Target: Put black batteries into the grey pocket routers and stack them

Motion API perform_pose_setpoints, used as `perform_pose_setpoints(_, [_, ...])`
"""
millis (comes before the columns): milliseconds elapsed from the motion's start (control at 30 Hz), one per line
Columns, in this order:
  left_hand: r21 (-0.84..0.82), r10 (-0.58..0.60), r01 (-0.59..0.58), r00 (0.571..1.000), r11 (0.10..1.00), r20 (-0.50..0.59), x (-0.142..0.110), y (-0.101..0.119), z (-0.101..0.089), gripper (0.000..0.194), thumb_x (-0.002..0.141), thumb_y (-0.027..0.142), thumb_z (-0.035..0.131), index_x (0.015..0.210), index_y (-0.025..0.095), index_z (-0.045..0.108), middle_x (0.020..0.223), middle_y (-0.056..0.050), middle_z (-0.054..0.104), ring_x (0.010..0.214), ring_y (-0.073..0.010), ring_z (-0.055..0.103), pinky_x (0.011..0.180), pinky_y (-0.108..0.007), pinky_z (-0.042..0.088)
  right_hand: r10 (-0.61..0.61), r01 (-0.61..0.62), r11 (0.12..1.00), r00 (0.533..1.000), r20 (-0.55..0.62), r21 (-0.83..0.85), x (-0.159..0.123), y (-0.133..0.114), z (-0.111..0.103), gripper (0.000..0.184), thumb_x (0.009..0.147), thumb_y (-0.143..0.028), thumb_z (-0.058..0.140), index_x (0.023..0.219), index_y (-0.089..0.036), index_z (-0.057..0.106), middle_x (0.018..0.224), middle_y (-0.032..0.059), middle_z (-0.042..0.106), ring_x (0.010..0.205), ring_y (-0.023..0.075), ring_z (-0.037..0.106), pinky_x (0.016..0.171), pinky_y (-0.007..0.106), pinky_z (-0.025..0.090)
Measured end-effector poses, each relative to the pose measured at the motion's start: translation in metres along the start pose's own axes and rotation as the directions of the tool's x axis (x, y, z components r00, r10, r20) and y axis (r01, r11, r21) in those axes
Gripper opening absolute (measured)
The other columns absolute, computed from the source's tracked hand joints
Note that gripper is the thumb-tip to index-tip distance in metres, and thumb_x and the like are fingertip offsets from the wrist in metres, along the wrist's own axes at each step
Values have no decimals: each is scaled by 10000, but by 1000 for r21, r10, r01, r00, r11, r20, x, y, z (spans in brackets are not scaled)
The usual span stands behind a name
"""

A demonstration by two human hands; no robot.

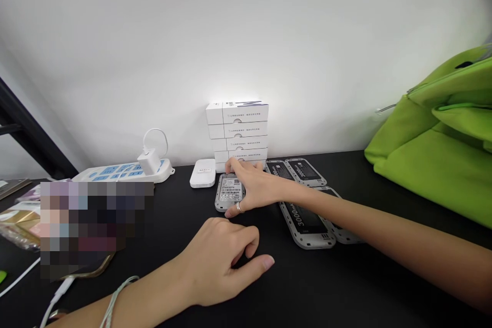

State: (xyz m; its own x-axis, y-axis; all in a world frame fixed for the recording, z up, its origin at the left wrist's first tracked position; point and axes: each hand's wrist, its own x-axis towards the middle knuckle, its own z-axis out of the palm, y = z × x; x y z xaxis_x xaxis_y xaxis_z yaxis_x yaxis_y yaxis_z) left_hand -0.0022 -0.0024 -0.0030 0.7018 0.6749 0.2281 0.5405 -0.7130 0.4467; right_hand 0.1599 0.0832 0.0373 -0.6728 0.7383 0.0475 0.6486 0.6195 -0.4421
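Right hand (258, 183): arched over a small grey device (229, 192), thumb at its near edge, fingers toward the far edge. We cannot tell whether the fingertips press on the casing, so we do not log a firm hold. Left hand (221, 261): nothing in it, fingers loosely curled, thumb extended apart from them, nearer to us than the device.

Position: the device lies flat on the black table (177, 236), just in front of the stacked white boxes (246, 114) and just to the right of the white covers (203, 173). Its label-bearing side faces up, within a raised rim; part of it is hidden by our right hand. To the right, more grey devices (325, 240) lie face-up, with black batteries (303, 218) visible in them.

Handling, our estimate: light, since we see a printed label where the neighbours show a battery. The shell looks like stiff moulded plastic, so we expect no bending under a modest pinch. The rim appears smooth and rounded at the corners; dry fingertips should hold, though a corner grip may slide. We judge the exposed inner face the delicate part, liable to scuffs or pressure on small contacts.

Best hold, in our view: thumb on the near edge and two fingers on the opposite edge, along straight stretches of rim, fingertips clear of the label. The boxes at the back leave little finger room, so the side edges are a fair alternative.
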Motion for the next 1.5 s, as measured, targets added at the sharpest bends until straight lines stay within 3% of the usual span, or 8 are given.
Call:
perform_pose_setpoints(133, [20,109,-108,989,994,-96,-3,1,2,313,911,329,527,655,192,410,492,78,371,443,-90,351,509,-238,261,-20,33,988,996,-88,149,-20,-4,-14,664,657,-555,756,1065,-262,322,1182,81,486,1065,294,477,882,444,416])
perform_pose_setpoints(300, [37,154,-151,977,988,-148,-4,2,2,331,899,285,538,619,185,393,474,86,341,429,-75,309,501,-229,282,58,-59,997,998,11,49,-39,-3,-22,733,650,-671,713,1165,-277,370,1228,82,460,1095,339,425,843,469,434])
perform_pose_setpoints(633, [11,142,-142,973,990,-181,-5,1,5,326,880,279,561,618,194,386,456,87,330,421,-80,328,479,-229,290,6,-7,1000,997,72,5,-8,-2,-7,931,621,-540,778,1339,-185,305,1271,159,465,1187,359,405,937,493,397])
perform_pose_setpoints(833, [39,313,-323,870,946,-381,-6,-2,6,351,858,234,598,627,199,337,480,90,272,426,-77,250,468,-246,237,76,-78,996,996,34,38,-54,-2,-18,863,576,-524,799,1277,-275,360,1234,90,423,1120,349,394,868,491,449])
perform_pose_setpoints(1100, [44,-89,96,985,994,-150,3,2,1,562,632,563,791,804,223,378,766,28,504,640,-153,478,535,-264,364,126,-147,983,975,181,112,-94,6,-13,1057,523,-579,828,1401,-286,316,1382,96,423,1272,402,360,955,526,443])
perform_pose_setpoints(1300, [-107,-85,75,992,991,-94,2,-6,-3,860,650,589,784,1273,237,307,1344,-148,371,1211,-330,438,953,-517,465,25,-25,1000,1000,7,11,-55,33,-37,462,870,-524,559,1202,-202,568,1236,108,614,1159,304,548,960,451,450])
perform_pose_setpoints(1400, [-206,-131,133,991,969,21,1,-8,-6,999,675,593,774,1419,295,178,1448,-149,300,1336,-371,339,1049,-596,377,22,-21,989,1000,2,-146,-35,42,-37,513,834,-476,601,1240,-167,545,1296,144,588,1190,332,530,979,475,429])
perform_pose_setpoints(1500, [-259,-194,190,981,947,10,1,-7,-7,968,653,569,800,1409,330,244,1415,-112,369,1322,-371,367,1058,-600,369,46,-38,984,998,40,-176,-24,45,-34,620,736,-478,697,1252,-177,529,1274,147,605,1172,367,533,953,491,439])
